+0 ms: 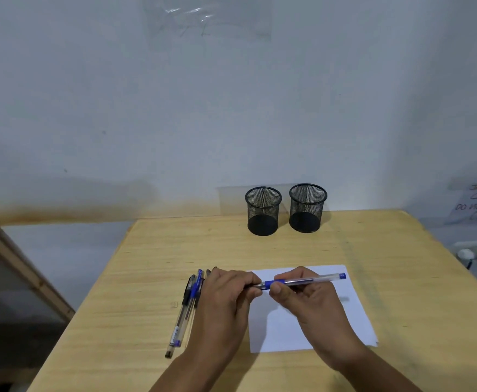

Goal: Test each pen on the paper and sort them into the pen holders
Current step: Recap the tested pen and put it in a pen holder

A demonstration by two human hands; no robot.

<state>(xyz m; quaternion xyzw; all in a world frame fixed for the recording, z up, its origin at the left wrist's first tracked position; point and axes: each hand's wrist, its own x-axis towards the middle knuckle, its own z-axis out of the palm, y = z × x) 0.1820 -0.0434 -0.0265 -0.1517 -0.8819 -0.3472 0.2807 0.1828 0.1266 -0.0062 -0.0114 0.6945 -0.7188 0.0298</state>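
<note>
Now both hands [262,290] grip a clear, blue-capped pen [302,280].

There is only one camera, and it is sitting on the person's head. It is looking forward and down at the worktop [401,278]. It is close to the near part, where the two arms are coming in from the bottom edge. It is farther from the far edge. The wide view is also taking in much of the wall [175,108] behind, filling the top half.
</note>
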